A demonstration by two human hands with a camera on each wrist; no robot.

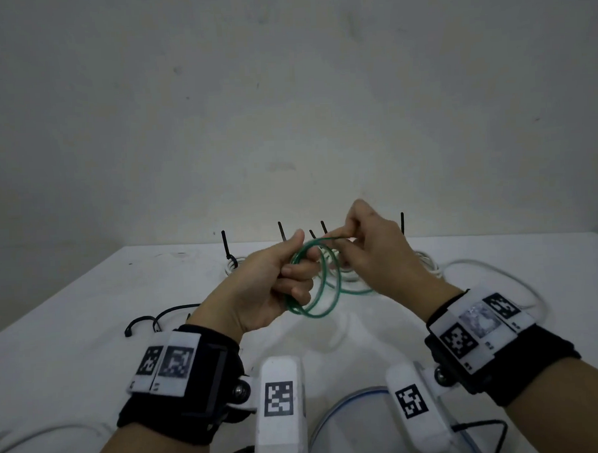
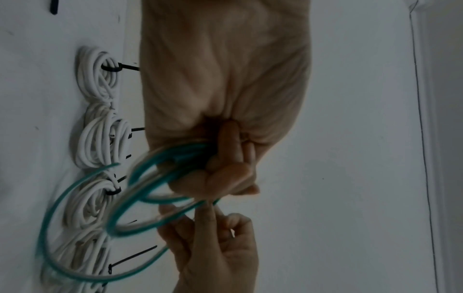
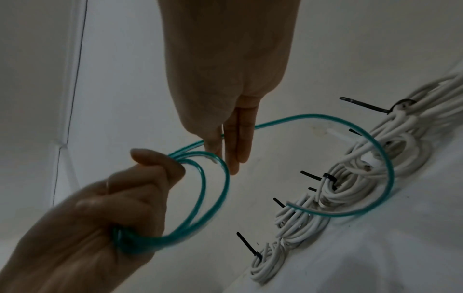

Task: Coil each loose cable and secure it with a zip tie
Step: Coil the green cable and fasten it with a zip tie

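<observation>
the row of tied white cable coils lies along the far edge of the desk, hard against the wall, and their black zip tie tails stick upward, so no passage shows behind the row. in front of the row, both hands hold green cable loops above the desk, filling the air there. left of the row, bare desk lies open up to loose black zip ties. right of the row, a loose white cable curves across the surface. nearer than the row, a blue-edged cable arcs by the desk's near edge.
</observation>
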